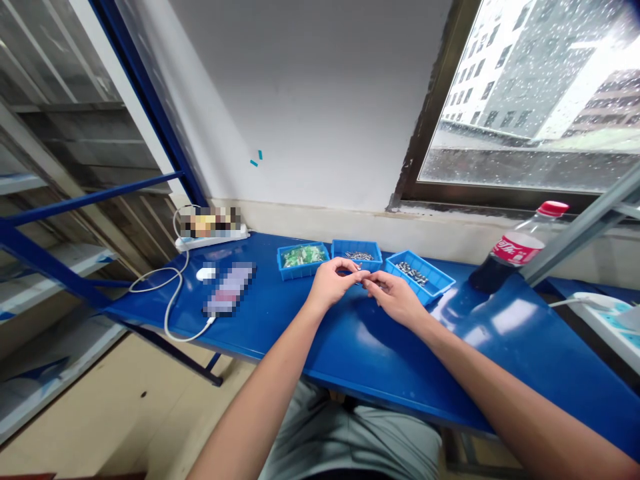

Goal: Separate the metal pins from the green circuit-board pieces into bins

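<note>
My left hand (334, 281) and my right hand (393, 293) meet above the blue table, fingertips pinched together. Whatever sits between the fingertips is too small to make out. Just beyond the hands stand three blue plastic bins. The left bin (303, 272) holds small green and clear pieces (303, 255). In the middle bin (367, 245) lie thin metal parts (359, 255), partly hidden by my left hand. Short metal parts (413, 273) fill some of the right bin (440, 283), which is nearest my right hand.
On the blue table (280, 333), a blurred-out phone (231, 288) is plugged into a white cable (173, 313) at the left. A power strip (215, 237) lies behind it. A cola bottle (517, 248) stands at the right, near a metal post (583, 230).
</note>
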`<state>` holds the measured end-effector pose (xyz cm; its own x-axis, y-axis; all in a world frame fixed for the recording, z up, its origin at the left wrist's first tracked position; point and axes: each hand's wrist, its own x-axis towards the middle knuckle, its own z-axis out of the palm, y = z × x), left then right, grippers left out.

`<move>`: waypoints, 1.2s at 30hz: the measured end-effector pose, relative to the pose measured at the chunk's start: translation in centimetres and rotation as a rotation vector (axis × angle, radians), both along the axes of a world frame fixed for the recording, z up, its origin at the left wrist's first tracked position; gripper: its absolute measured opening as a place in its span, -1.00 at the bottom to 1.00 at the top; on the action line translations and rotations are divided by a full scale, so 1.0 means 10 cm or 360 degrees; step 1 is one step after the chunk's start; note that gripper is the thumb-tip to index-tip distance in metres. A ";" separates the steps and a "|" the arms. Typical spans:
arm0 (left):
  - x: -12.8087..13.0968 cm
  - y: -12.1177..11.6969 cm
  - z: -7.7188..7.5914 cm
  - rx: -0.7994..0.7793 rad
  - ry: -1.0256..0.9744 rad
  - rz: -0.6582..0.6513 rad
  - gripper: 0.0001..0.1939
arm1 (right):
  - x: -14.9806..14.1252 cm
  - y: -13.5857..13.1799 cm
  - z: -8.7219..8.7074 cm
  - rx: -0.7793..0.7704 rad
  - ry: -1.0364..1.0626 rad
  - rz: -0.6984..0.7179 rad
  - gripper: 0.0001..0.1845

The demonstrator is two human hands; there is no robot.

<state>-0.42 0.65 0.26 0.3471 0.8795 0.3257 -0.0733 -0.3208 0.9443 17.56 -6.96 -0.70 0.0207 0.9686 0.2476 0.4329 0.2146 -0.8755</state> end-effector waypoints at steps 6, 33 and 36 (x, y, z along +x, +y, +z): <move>-0.03 -0.01 0.03 0.0039 0.0181 -0.0105 -0.70 | 0.00 0.01 -0.02 0.0010 0.0060 0.0054 -0.55; -0.04 -0.10 0.07 0.0255 0.0391 -0.0163 -0.70 | 0.05 0.09 -0.09 -0.0054 0.0409 0.0027 -0.47; -0.05 -0.10 0.06 0.0359 0.0531 0.0017 -0.73 | 0.02 0.10 -0.09 -0.0030 0.0534 0.0013 -0.47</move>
<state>-0.87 -0.32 0.85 0.4578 0.8028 0.3819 0.2298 -0.5218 0.8215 17.79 -5.93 -1.58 0.0899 0.9735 0.2103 0.1183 0.1992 -0.9728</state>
